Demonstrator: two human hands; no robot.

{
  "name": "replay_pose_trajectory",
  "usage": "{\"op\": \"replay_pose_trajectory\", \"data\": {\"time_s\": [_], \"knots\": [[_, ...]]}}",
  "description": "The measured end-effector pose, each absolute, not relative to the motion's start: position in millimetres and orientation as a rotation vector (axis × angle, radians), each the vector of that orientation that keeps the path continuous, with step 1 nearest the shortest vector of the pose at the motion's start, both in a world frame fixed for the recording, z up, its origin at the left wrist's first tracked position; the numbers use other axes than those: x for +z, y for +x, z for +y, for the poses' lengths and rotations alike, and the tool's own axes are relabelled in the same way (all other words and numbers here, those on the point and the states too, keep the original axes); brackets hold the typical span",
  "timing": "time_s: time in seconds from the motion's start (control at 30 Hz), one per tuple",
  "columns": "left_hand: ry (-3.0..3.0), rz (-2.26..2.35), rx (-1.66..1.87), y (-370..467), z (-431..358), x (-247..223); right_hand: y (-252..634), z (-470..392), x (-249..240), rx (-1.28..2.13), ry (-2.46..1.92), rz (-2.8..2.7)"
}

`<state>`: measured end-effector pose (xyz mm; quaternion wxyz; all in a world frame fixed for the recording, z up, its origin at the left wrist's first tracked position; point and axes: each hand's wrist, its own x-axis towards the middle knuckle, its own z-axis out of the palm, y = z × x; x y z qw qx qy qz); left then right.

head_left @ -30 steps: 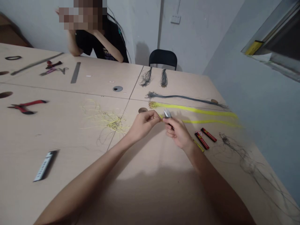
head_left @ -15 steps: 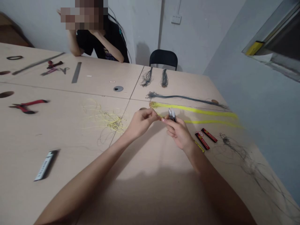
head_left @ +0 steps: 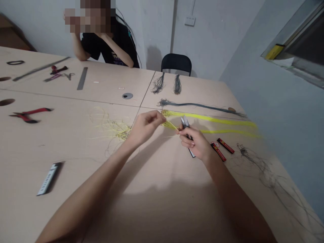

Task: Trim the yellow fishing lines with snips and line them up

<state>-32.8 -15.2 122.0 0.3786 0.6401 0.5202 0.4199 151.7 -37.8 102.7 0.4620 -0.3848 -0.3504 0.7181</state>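
Observation:
My left hand [head_left: 146,127] is closed in a pinch on one end of a thin yellow line [head_left: 172,126]. That line runs taut to the fingertips of my right hand [head_left: 194,141], which pinch it too. Tucked in the right hand is a pair of thread snips [head_left: 186,122], blades pointing up and away from me. Below my right palm a dark, pale-edged end of something pokes out. Just beyond the hands lie two bundles of yellow lines [head_left: 210,118], with small metal-looking pieces at their left ends. A loose yellow tangle [head_left: 123,131] rests left of my left hand.
Red-and-black lighter-like sticks [head_left: 226,145] and a dark line tangle [head_left: 263,168] lie right. Dark bundles [head_left: 197,105] lie behind. Red-handled pliers [head_left: 31,114] and a white lighter-like stick [head_left: 48,179] lie left. A person [head_left: 108,50] sits across the table.
My left hand has moved left and slightly up, away from the right, so the yellow line now stretches between them. The snips have tilted slightly in my right hand.

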Motion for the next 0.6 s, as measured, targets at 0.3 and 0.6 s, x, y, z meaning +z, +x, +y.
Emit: {"op": "replay_pose_trajectory", "data": {"time_s": [0.3,0.6], "knots": [[1.363,1.444,1.478,-81.2,10.8,139.2,215.4,-27.7,141.6,1.622,-1.006,-0.832],[1.026,1.298,1.218,-73.5,30.0,106.0,303.4,-34.6,161.4,1.109,-1.13,-0.562]]}}
